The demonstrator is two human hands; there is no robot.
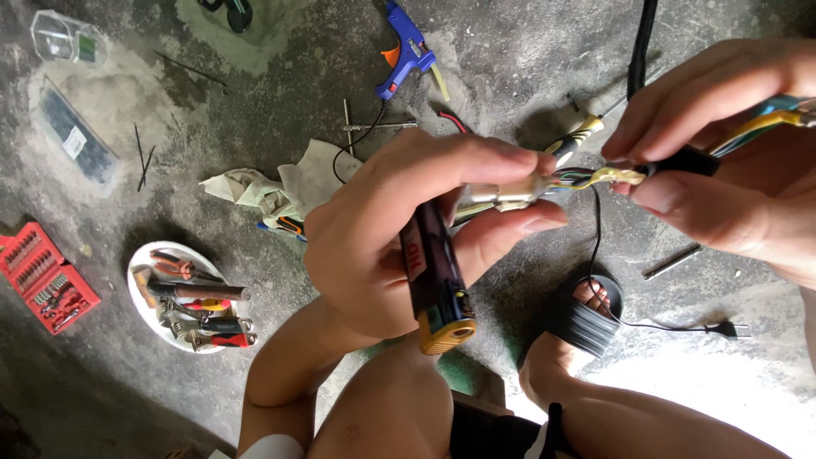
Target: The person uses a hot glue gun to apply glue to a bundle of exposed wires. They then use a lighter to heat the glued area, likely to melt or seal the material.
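My left hand point(399, 229) grips a dark tube-shaped tool with a yellow ribbed end point(435, 285) and pinches a metal connector point(506, 195) at its fingertips. Coloured wires point(595, 177) run from that connector to the right. My right hand point(722, 144) pinches those wires where they enter a black sleeve point(684, 161). Both hands are held above my knees and a foot in a black sandal point(586, 319).
On the concrete floor: a blue glue gun point(406, 53), a crumpled cloth point(280, 191), a white bowl of pliers and tools point(140, 272), a red bit set point(44, 279), clear plastic cases point(72, 136), metal rods point(378, 127), a black cord with plug point(727, 330).
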